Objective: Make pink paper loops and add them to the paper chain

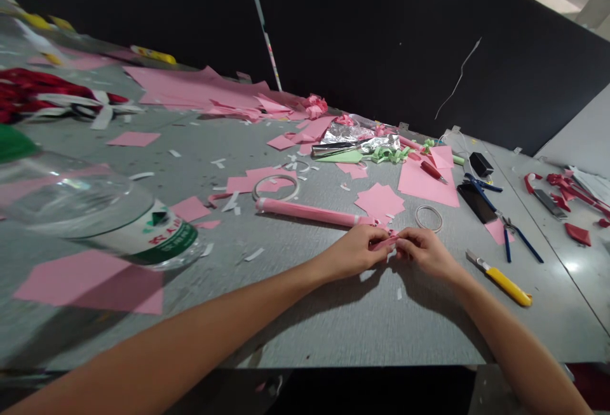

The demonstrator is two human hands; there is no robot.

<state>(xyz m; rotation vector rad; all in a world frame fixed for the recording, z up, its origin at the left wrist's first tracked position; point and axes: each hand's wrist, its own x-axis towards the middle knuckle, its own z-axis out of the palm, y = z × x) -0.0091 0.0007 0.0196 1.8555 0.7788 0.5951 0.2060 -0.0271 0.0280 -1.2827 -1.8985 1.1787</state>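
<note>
Hands meet fingertip to fingertip over the worktop (352, 326): the left hand (350, 253) and the right hand (424, 250) are both pinched narrow on 1 small piece of pink paper (384, 243). It sits between them, mostly covered by the fingers, so its full shape cannot be told. Just behind it lies a pink tube (309, 212), its right end beside the left hand; whether the 2 are joined is hidden.

Judging by its look, the piece is very light and weighs almost nothing in the fingers. Paper this small should be soft across its face and a little stiffer along a fold, dry rather than slippery, and quick to crease or tear if tugged from opposite sides. Its edges seem the best place to take hold, with thumb and forefinger of each hand and only light pressure; a squeeze across the middle would likely flatten it. The tube looks rolled from paper too, so it probably dents easily and is better lifted near its banded ends.

Nearby, a jagged pink cutout (380, 201) lies beyond the hands, a pale ring (441, 218) just behind the right hand, and a yellow knife (509, 286) off to its right.
</note>
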